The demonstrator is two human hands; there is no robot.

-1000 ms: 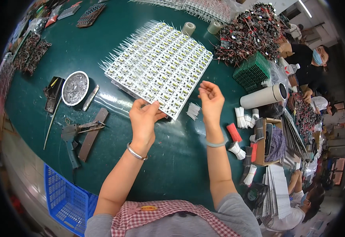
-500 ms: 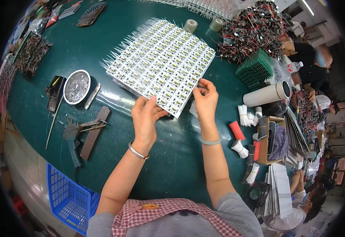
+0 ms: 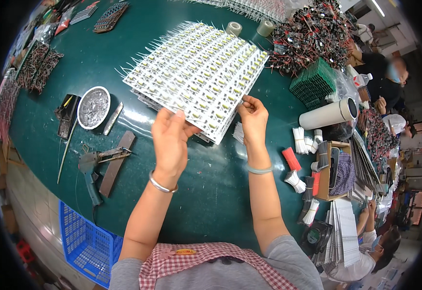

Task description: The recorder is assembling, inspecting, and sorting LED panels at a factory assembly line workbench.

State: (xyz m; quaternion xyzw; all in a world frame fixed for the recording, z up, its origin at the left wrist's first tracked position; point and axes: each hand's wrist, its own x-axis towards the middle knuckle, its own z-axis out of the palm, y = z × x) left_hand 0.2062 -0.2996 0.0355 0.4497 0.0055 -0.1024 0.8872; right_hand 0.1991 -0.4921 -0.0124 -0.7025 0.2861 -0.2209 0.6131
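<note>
At a dark green workbench, the left hand grips the near edge of a large white panel of small circuit boards bristling with wire leads, lying toward twelve o'clock. The right hand pinches its three-o'clock corner. A round silver dish sits at nine o'clock.

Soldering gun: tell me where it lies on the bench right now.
In the head view the soldering gun lies on the green table to the person's left, beside a flat metal bar, below the round tin dish and above the blue basket.
</note>
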